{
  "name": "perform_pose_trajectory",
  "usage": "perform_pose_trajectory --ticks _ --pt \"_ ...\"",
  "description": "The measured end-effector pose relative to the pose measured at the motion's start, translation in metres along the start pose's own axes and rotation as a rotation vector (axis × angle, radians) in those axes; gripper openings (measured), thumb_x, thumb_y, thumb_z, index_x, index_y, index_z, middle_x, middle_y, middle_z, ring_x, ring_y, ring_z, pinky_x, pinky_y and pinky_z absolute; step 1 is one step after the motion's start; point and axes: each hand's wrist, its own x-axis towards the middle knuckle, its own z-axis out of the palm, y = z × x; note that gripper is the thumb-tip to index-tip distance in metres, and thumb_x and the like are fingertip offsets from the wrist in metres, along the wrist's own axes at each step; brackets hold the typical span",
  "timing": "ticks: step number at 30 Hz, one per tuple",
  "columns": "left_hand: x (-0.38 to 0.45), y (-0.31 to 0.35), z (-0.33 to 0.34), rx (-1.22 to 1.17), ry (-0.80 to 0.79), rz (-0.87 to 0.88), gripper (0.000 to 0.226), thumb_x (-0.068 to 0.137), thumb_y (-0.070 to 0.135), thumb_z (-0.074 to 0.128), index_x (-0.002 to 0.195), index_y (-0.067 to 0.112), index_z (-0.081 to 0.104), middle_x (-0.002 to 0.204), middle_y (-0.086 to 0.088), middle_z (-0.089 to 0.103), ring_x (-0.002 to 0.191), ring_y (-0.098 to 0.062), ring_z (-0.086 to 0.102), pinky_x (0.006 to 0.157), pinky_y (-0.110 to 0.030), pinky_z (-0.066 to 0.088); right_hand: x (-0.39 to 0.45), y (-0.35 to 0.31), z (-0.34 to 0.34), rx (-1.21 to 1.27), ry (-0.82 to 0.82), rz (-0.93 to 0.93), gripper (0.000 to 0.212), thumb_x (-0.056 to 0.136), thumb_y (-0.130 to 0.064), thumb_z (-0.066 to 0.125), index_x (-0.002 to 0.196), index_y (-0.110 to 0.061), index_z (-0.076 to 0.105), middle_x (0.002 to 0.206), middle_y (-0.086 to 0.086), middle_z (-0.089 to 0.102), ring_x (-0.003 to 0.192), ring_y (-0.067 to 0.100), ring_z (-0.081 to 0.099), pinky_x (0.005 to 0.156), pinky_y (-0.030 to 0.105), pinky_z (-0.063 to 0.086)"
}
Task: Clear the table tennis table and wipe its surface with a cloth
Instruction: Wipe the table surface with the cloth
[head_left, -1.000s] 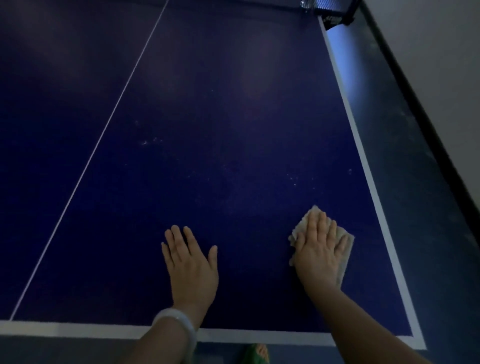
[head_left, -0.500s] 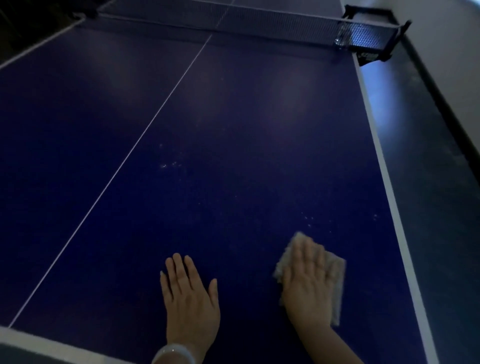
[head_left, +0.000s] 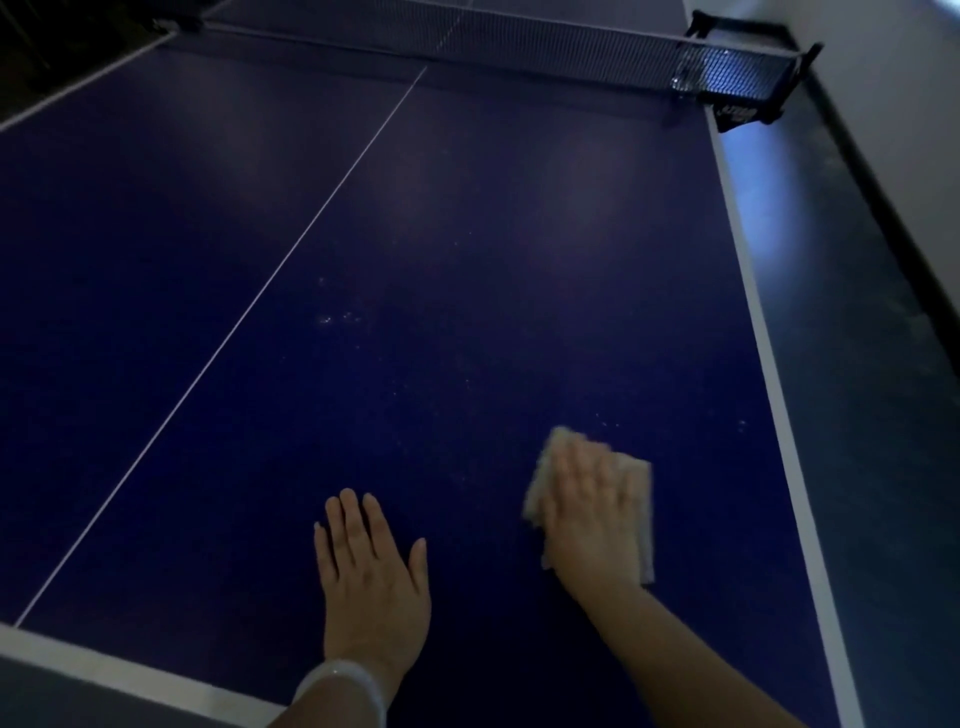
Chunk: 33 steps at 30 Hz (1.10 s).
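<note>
Right hand (head_left: 592, 514) blurred, fingers seemingly flat, pressing pale crumpled cloth (head_left: 641, 499) onto matte blue table (head_left: 467, 260); left hand (head_left: 371, 582) splayed flat, empty.

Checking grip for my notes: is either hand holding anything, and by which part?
The right hand presses flat on the middle of the cloth on the table; no pinch. The left hand lies bare.

Blur and cover
The right hand (head_left: 592, 512) is motion-blurred, hiding most of the pale folded cloth (head_left: 641, 499); both forearms leave the frame.
</note>
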Motion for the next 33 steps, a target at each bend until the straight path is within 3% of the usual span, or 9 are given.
perform_pose_trajectory --ticks 4,10,13,17,21,24,27,29,33 --pt "0.0 -0.001 0.001 -0.01 0.019 0.002 0.081 0.093 0.052 0.006 0.146 -0.006 0.028 0.154 -0.026 0.023 0.146 -0.038 0.018 0.119 -0.054 0.016 -0.017 0.018 0.004 -0.119 0.084 -0.415 0.079 0.095 -0.045 0.04 0.157 -0.022 -0.003 0.165 0.0 -0.009 0.152 0.022 -0.004 0.121 0.05 -0.002" --pt "-0.003 -0.001 0.001 -0.032 0.045 0.016 0.08 0.093 0.051 0.006 0.147 -0.007 0.024 0.155 -0.028 0.019 0.146 -0.039 0.015 0.119 -0.054 0.012 -0.026 0.052 -0.014 0.066 0.059 0.445 0.098 0.094 -0.036 0.052 0.149 -0.025 -0.028 0.163 0.003 -0.019 0.15 0.026 -0.014 0.12 0.057 -0.007" --pt "-0.003 0.0 0.002 -0.04 0.044 0.009 0.081 0.093 0.051 0.006 0.148 -0.005 0.021 0.156 -0.027 0.016 0.147 -0.038 0.012 0.12 -0.053 0.011 -0.048 -0.001 0.0 0.036 0.013 0.092 0.124 0.076 -0.04 0.073 0.153 -0.02 -0.022 0.163 0.007 -0.017 0.15 0.031 -0.012 0.119 0.06 0.001" --pt "-0.003 -0.002 0.003 -0.049 0.061 0.012 0.079 0.094 0.05 0.008 0.149 -0.005 0.02 0.156 -0.027 0.017 0.147 -0.038 0.011 0.12 -0.052 0.009 -0.096 0.002 0.014 -0.099 0.021 -0.412 0.089 0.086 -0.051 0.053 0.158 -0.019 0.009 0.165 0.004 0.007 0.152 0.025 0.001 0.117 0.052 0.004" --pt "-0.003 -0.002 0.005 -0.049 0.065 0.012 0.071 0.1 0.046 0.016 0.149 -0.005 0.02 0.156 -0.027 0.016 0.147 -0.038 0.01 0.12 -0.052 0.008 -0.107 0.089 -0.003 -0.276 -0.08 -0.051 0.121 0.075 -0.048 0.071 0.155 -0.015 -0.014 0.163 0.01 -0.016 0.151 0.031 -0.005 0.12 0.055 0.004" --pt "-0.002 -0.002 0.004 -0.04 0.057 0.006 0.075 0.096 0.048 0.02 0.149 -0.005 0.02 0.156 -0.027 0.015 0.147 -0.038 0.009 0.12 -0.052 0.008 -0.103 0.09 -0.016 -0.049 -0.057 0.302 0.086 0.101 -0.041 0.039 0.149 -0.022 -0.03 0.158 0.001 -0.033 0.148 0.022 -0.024 0.121 0.053 -0.002" --pt "-0.003 -0.003 0.005 -0.032 0.046 0.006 0.075 0.096 0.049 0.02 0.15 -0.004 0.018 0.157 -0.026 0.013 0.147 -0.037 0.007 0.12 -0.052 0.006 -0.116 0.054 -0.006 0.066 -0.078 0.198 0.09 0.099 -0.039 0.042 0.148 -0.025 -0.032 0.158 -0.001 -0.032 0.146 0.021 -0.028 0.121 0.052 -0.007" --pt "-0.002 -0.004 0.006 -0.034 0.038 0.006 0.076 0.096 0.049 0.019 0.15 -0.004 0.017 0.157 -0.026 0.012 0.147 -0.037 0.007 0.12 -0.051 0.006 -0.139 0.044 0.001 -0.014 -0.098 -0.019 0.093 0.094 -0.037 0.05 0.154 -0.023 -0.019 0.162 -0.002 -0.024 0.149 0.021 -0.022 0.121 0.051 -0.004" --pt "-0.002 -0.004 0.006 -0.058 0.05 0.015 0.076 0.095 0.048 0.022 0.148 -0.006 0.022 0.155 -0.029 0.017 0.146 -0.039 0.011 0.12 -0.053 0.008 -0.178 0.084 -0.002 -0.034 -0.025 -0.104 0.054 0.104 -0.042 0.02 0.154 -0.023 0.027 0.163 0.0 0.021 0.15 0.018 0.016 0.117 0.048 0.012"
